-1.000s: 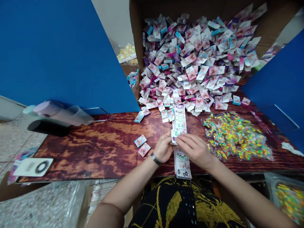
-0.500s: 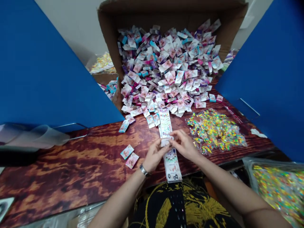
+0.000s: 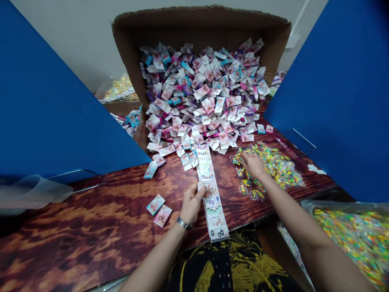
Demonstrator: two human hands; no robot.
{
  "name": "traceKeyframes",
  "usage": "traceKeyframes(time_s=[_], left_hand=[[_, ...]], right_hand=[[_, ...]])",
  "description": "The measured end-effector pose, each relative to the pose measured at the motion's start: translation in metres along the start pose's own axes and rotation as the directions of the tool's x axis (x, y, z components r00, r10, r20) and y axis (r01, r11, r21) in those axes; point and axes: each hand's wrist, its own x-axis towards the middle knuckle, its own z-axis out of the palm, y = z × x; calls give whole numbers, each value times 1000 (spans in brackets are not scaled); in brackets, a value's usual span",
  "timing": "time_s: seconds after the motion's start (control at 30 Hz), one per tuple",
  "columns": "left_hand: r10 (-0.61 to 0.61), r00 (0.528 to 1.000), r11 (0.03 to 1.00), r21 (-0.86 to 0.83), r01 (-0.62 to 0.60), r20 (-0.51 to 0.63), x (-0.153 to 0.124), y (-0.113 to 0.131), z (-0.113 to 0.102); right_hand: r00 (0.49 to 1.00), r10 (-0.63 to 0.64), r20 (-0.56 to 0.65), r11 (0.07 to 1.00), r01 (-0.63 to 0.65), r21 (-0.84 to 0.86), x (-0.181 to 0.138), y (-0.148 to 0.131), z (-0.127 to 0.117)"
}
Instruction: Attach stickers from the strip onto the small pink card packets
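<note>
My left hand [image 3: 191, 201] pinches a small white printed card [image 3: 204, 186] over a long strip of printed sticker sheets [image 3: 212, 202] that runs across the wooden table [image 3: 91, 227] toward my lap. Away to the right, my right hand [image 3: 253, 163] rests palm down on a heap of small clear packets with colourful pieces [image 3: 273, 168]; its fingers curl into the heap and what they hold is hidden. A big pile of small pink, white and blue folded cards [image 3: 203, 97] spills out of a cardboard box [image 3: 197, 24] just beyond the strip.
Blue partition panels stand at the left [image 3: 54, 105] and right [image 3: 343, 93]. Two loose cards [image 3: 159, 209] lie left of my left hand. A clear bin of colourful pieces [image 3: 355, 235] sits at the lower right. A blurred pale object [image 3: 30, 190] lies at the far left.
My right hand left the card at the strip and moved right onto the colourful packet heap. My left hand stays pinched on the card. The camera view shifted up and rightward.
</note>
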Motion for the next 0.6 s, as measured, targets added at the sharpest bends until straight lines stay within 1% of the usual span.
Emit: traceKeyframes(time_s=[0.03, 0.1, 0.13, 0.17, 0.2, 0.23, 0.3, 0.33, 0.43, 0.47, 0.53, 0.6], left_hand=[[-1, 1000, 1000, -4, 1, -14, 1, 0, 0], [1, 999, 1000, -7, -1, -43, 3, 1, 2], [0, 999, 1000, -11, 0, -54, 4, 2, 2], [-4, 998, 1000, -17, 3, -57, 5, 2, 3], [-10, 999, 1000, -22, 9, -50, 6, 3, 4], [-18, 999, 999, -30, 18, -29, 7, 4, 5], [-41, 999, 998, -57, 42, 25, 6, 6, 5], [-54, 997, 996, -72, 57, 50, 6, 7, 4], [-92, 991, 988, -119, 103, 100, 3, 9, 1], [-90, 990, 989, -111, 102, 106, 3, 9, 0], [-52, 994, 998, -31, 55, 96, 3, 9, -3], [-1, 997, 996, 92, -7, 77, 4, 9, -5]], right_hand=[[1000, -7, 5, 999, 7, 31, -3, -9, -1], [997, -59, 50, 985, 49, 167, -12, -35, -6], [988, -123, 96, 947, 88, 310, -17, -51, -9], [964, -218, 151, 885, 130, 448, -22, -67, -13], [929, -316, 190, 831, 174, 529, -26, -83, -17], [887, -409, 214, 795, 231, 561, -30, -97, -20], [827, -518, 217, 765, 335, 550, -34, -118, -23], [808, -546, 220, 762, 370, 532, -35, -125, -23], [782, -574, 242, 768, 412, 491, -32, -133, -20], [771, -584, 254, 769, 424, 479, -30, -133, -18], [743, -611, 272, 763, 461, 453, -28, -134, -14], [730, -625, 276, 757, 479, 445, -28, -134, -10]])
